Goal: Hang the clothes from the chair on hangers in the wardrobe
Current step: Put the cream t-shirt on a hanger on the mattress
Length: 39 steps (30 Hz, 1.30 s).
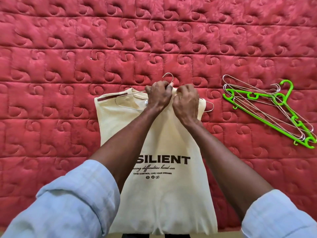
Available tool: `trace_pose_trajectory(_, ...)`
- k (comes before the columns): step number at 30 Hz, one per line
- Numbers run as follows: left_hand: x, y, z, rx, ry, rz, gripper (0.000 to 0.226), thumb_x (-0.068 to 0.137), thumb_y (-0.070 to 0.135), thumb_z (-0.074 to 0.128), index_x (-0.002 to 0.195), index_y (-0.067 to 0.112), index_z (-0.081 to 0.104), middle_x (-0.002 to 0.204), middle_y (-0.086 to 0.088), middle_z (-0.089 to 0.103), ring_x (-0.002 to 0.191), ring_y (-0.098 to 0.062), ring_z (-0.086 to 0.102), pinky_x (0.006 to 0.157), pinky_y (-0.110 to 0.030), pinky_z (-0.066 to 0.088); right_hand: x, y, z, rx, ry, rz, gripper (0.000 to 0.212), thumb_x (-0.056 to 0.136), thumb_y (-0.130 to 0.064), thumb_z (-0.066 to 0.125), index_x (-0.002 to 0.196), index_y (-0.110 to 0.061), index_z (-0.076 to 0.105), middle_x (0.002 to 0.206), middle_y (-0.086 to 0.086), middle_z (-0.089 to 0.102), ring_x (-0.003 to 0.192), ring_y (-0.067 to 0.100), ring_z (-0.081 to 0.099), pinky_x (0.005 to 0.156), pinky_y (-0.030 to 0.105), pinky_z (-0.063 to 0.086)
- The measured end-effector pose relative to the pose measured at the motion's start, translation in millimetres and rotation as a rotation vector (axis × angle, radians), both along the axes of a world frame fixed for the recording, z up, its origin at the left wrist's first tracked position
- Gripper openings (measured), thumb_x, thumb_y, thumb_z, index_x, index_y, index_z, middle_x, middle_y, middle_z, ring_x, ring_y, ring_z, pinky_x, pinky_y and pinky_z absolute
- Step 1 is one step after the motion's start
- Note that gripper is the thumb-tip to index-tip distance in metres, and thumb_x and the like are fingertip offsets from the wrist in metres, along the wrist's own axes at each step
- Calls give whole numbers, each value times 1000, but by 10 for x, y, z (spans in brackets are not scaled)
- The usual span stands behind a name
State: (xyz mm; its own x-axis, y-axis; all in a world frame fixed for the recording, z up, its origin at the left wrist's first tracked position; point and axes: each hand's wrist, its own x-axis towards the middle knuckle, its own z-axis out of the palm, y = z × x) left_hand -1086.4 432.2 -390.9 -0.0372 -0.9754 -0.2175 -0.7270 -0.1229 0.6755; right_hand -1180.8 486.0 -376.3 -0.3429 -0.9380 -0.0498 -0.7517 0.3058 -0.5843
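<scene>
Red quilted bed [68, 48]: fills view. Cream T-shirt [163, 194]: centre to 6 o'clock, wire hanger [169, 76] in collar. Spare hangers [267, 107]: 3 o'clock, well apart. Left hand [158, 94], right hand [186, 102]: touching, both clamped on collar.

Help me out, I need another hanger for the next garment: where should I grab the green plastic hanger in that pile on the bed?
Probably by its hook, coming from the far side. The green hanger lies flat on the red quilt with wire hangers crossing its arms, but the hook end sticks out beyond most of them. Lifting there should let it slide free with less tangling.
</scene>
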Motion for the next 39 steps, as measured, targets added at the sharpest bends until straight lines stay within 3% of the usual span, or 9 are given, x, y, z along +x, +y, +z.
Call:
trace_pose_trajectory(4,16,-26,92,-75,46,28,21,89,31,63,75,16,64,85,-6,69,89,-27,60,77,-35,24,-20,-170,-15,104,-93,86,30,89,-20,46,112,-9,61,105,16,68,102,37,59,92,46,40)
trace_pose_trajectory(9,177,-25,97,-150,158,-21,19,80,26,64,90,11,70,96,-5,67,94,-25,60,90,-43,42,-11,-300,-42,206,-298,92,22,91,-25,47,72,-21,57,72,0,64,76,22,59,88,50,41)
trace_pose_trajectory(13,404,128,61,-410,-15,118,22,89,29,55,94,10,64,98,-6,61,94,-23,53,86,-32,36,-22,-315,-21,205,-437,63,15,90,-27,65,94,-16,75,78,-5,68,73,7,59,72,24,44)
trace_pose_trajectory(15,585,290,15,-441,-23,256,16,92,24,53,92,9,59,91,-5,55,88,-22,49,84,-33,37,-25,-317,-28,195,-471,55,18,89,-31,67,87,-15,75,69,-7,62,60,1,50,59,20,37)
trace_pose_trajectory(19,931,615,-179,-286,19,455,11,94,17,49,95,8,54,90,-5,53,90,-23,48,86,-38,42,23,-333,-113,175,-459,-101,30,86,-41,64,70,-17,70,51,-11,55,51,0,45,74,31,42)
trace_pose_trajectory(22,1038,667,-235,-133,39,514,8,92,13,48,96,9,54,95,-9,59,95,-25,51,85,-44,45,48,-354,-141,145,-437,-219,37,82,-45,62,77,-10,71,63,4,64,61,10,51,86,38,46)
trace_pose_trajectory(27,1029,430,-147,-26,-139,444,19,85,32,59,88,13,56,91,-8,61,90,-28,55,78,-40,46,41,-357,-154,121,-447,-311,37,76,-41,60,63,-6,61,51,-7,39,54,10,39,64,32,38)
trace_pose_trajectory(32,1069,265,-73,18,-290,360,28,85,28,57,102,6,60,103,-12,63,98,-30,57,81,-39,45,52,-339,-122,119,-442,-325,32,72,-35,60,50,-16,49,48,-10,32,50,10,32,56,31,31)
trace_pose_trajectory(39,1237,226,12,55,-158,480,20,88,17,47,86,8,65,92,-16,68,83,-32,59,66,-33,35,3,-309,-130,132,-437,-321,24,67,-31,60,50,-18,51,52,-2,32,51,13,31,51,33,26)
